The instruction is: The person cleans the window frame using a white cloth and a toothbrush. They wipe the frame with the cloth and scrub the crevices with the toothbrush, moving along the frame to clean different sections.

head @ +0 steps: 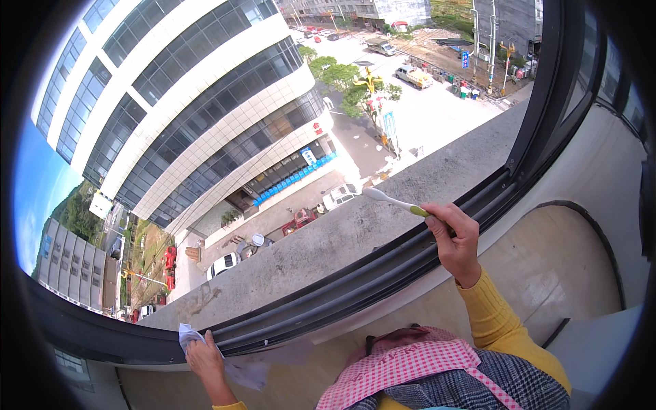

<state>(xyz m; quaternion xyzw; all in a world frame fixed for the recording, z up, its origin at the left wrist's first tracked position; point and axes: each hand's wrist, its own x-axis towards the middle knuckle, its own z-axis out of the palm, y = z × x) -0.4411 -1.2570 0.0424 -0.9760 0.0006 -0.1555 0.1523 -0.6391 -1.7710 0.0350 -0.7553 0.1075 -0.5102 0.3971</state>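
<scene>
My right hand [456,241] grips a toothbrush [392,199] by its green and white handle. The brush's head points left, over the concrete ledge [328,251] outside the window. Below this hand runs the dark metal window track [328,297], with its parallel rails. At the track's left end my left hand [205,357] holds a crumpled white cloth [188,335] against the frame. Part of the cloth [248,372] hangs below the frame on the inner side. The fingers partly cover the cloth.
The window opens high above a street [353,154] with parked vehicles. Across it stands a tall white building [205,102]. A dark upright window frame [543,97] rises at the right. Inside, the beige floor [558,256] lies below the sill, behind a checked pink apron [405,366].
</scene>
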